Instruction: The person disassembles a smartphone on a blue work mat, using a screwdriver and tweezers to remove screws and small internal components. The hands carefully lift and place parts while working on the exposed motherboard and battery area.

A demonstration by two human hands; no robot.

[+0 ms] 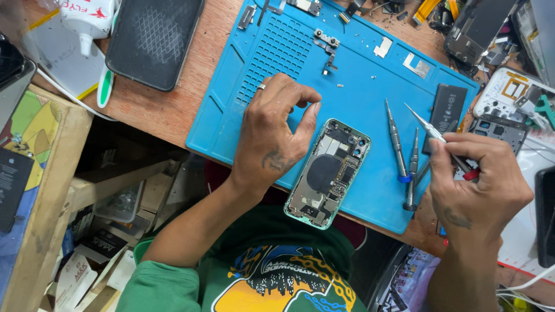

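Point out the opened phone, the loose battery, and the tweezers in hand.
opened phone [327, 173], head view, dark round coil in its middle
loose battery [448, 107], head view, black face
tweezers [430, 128], head view, metal shaft above the fingers

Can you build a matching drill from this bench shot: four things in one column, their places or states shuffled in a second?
Things
1. opened pale green phone shell
2. thin silver tweezers with a red end
3. flat black rectangular battery
4. two grey precision screwdrivers

Places or states
A. held in the right hand
B. lying loose on the blue silicone work mat, between phone and right hand
C. overhanging the mat's near edge, beside the left hand
D. at the mat's right edge, beyond the right hand

Pairs: 1-C, 2-A, 3-D, 4-B
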